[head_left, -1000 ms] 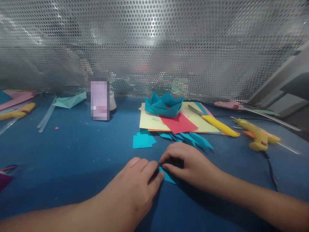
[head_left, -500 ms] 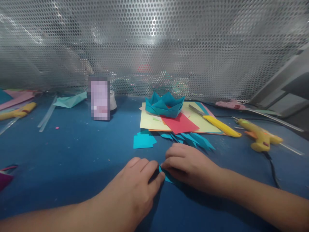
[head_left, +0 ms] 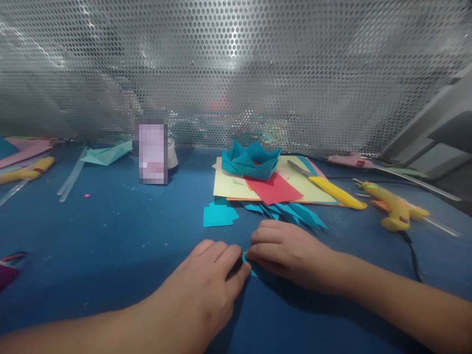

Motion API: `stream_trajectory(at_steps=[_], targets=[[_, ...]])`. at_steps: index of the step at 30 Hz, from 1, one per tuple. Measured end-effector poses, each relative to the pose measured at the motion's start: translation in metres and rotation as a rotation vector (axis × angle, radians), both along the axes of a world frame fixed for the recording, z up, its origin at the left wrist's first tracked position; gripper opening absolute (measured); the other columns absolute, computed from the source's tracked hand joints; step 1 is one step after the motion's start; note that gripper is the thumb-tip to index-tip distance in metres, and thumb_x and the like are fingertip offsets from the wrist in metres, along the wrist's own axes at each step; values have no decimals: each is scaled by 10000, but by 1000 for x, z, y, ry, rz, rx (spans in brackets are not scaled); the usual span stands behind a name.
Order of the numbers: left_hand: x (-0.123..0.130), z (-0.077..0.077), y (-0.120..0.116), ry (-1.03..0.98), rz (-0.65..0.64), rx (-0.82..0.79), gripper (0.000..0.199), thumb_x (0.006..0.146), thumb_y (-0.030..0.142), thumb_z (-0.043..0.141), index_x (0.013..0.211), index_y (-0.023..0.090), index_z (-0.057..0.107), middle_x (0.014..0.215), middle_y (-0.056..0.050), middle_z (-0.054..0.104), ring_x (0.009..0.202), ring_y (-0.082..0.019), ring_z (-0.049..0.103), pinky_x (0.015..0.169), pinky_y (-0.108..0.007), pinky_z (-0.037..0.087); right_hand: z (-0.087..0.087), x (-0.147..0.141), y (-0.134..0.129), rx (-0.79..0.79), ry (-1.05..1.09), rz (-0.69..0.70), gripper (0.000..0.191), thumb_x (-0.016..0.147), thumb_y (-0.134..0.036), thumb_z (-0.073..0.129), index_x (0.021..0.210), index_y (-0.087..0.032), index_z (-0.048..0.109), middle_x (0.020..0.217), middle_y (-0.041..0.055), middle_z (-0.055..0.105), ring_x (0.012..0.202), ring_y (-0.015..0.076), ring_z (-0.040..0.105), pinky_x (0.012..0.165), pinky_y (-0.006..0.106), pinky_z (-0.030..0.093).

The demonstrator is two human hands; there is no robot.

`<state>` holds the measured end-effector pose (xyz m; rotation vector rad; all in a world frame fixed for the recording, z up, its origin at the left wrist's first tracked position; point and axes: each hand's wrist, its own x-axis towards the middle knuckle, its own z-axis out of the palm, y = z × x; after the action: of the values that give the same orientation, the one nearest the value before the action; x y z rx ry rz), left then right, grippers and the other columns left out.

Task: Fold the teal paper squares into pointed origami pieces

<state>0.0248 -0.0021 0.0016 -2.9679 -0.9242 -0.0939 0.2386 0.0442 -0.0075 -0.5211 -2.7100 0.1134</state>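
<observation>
A small blue paper piece (head_left: 253,272) lies on the blue table between my hands, mostly covered by fingers. My left hand (head_left: 217,280) has its fingers curled, with thumb and fingertips pinching the paper's left side. From the right, my right hand (head_left: 283,250) grips the same paper with bent fingers. Just beyond them are a stack of blue paper squares (head_left: 218,215) and several folded blue pointed pieces (head_left: 291,212). A blue folded paper ring with points (head_left: 251,161) sits behind, on coloured sheets (head_left: 230,184) beside a red paper (head_left: 275,188).
A yellow cutter (head_left: 337,191) rests on the sheets' right side. Farther right lies a yellow glue gun (head_left: 396,209) with a black cord. A phone with a blurred screen (head_left: 153,152) stands at the back left, near a pale green folded paper (head_left: 106,153). Perforated metal (head_left: 236,73) rises behind.
Less of the small blue paper shows between my hands, its lower part now mostly out of sight. My right hand has shifted very slightly left; my left hand is almost unmoved.
</observation>
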Motion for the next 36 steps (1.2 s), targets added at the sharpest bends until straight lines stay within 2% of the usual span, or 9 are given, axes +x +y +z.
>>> stream_trajectory(at_steps=[6,16,23,31,36], targets=[[0,0,1,-9,-10,-4,296,824,87,487,1098,166,565,946,-51,570,800,-204,510,671,-330,386,2,-1,-1,18,-10,9,267,948,-143,416,825,-134,653,712,46,565,653,163,418,609,271,364],[0,4,2,-38,7,-23,295,810,87,493,1079,167,588,1003,-84,615,820,-223,566,703,-358,432,4,0,-2,31,-46,11,289,965,-152,389,873,-137,662,736,52,582,668,164,431,627,280,383],[0,8,5,-33,-1,-85,300,815,82,458,1060,185,599,991,-76,624,812,-222,565,703,-373,430,13,2,-4,52,-228,57,260,950,-134,414,802,-152,628,733,44,583,726,181,458,681,310,388],[-1,13,4,-38,-24,-66,288,836,93,451,1062,181,606,962,-74,616,764,-208,537,674,-366,418,29,6,-6,117,-394,66,243,858,-75,436,703,-192,583,684,41,543,641,181,405,603,330,351],[-2,9,1,-41,-28,-40,326,800,67,471,1088,160,591,995,-94,600,788,-225,547,689,-383,451,27,9,-6,125,-313,-29,145,743,-116,500,622,-188,536,626,37,523,622,179,424,561,319,316]])
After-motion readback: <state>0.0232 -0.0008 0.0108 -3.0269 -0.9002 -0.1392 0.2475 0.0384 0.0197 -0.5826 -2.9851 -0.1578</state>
